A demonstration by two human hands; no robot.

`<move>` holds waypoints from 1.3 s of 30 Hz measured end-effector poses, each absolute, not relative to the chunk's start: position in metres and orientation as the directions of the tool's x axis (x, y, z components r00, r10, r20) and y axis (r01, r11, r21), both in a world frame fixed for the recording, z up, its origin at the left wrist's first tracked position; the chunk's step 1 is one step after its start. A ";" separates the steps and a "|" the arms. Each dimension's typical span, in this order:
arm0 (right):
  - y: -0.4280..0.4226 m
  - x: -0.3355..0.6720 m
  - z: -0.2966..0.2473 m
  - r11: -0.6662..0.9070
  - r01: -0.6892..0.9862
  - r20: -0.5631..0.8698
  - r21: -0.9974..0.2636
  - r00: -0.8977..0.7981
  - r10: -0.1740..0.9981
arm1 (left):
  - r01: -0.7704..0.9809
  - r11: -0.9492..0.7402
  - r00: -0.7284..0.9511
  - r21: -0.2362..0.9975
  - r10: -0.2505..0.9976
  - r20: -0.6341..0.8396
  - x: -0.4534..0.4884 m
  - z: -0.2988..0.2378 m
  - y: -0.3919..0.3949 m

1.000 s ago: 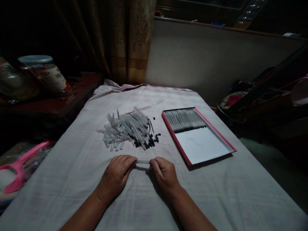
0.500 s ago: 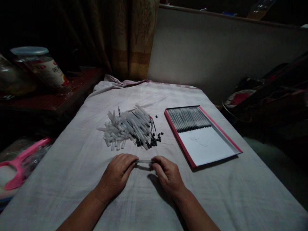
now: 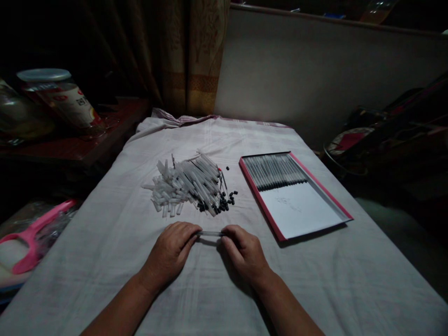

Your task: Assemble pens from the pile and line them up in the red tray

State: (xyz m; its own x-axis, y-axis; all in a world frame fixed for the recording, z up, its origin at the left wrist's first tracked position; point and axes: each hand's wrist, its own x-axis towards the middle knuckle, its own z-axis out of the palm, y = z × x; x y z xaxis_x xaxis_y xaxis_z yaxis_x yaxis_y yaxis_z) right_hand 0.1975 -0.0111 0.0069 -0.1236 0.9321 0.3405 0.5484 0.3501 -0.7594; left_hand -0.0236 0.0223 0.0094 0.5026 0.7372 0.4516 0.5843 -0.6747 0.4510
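Between my two hands a clear pen (image 3: 210,234) lies level, just above the cloth. My left hand (image 3: 177,245) is closed on its left end, thumb against fingers. The right end is pinched by my right hand (image 3: 245,252); both tips of the pen are hidden by my fingers. Beyond my hands spreads a pile of translucent pen barrels and caps (image 3: 189,179). Small black plugs (image 3: 222,204) lie at its right edge. To the right, a shallow red-edged box (image 3: 261,205) holds a row of pens (image 3: 275,170) with black ends along its far half.
A white checked cloth (image 3: 122,261) covers the table. At the left, a lidded jar (image 3: 66,100) stands on a dark red cabinet (image 3: 101,144), with a pink plastic object (image 3: 31,238) lower down. A curtain (image 3: 189,60) and a pale wall panel (image 3: 297,74) border the far side.
My right hand has shifted very slightly right, and a little more of the pen shows between my hands. Both hands keep their hold; the pile and box look unchanged.
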 end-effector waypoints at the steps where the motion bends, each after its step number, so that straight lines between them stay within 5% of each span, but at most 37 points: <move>1: -0.011 0.198 0.007 0.354 0.562 0.345 -0.747 -0.127 0.930 | 0.585 -0.674 0.502 0.450 0.738 0.451 -0.024 0.009 0.022; 39: -0.011 0.201 0.006 0.409 0.637 0.390 -0.653 -0.179 0.903 | 0.564 -0.683 0.484 0.463 0.728 0.485 -0.023 0.012 0.020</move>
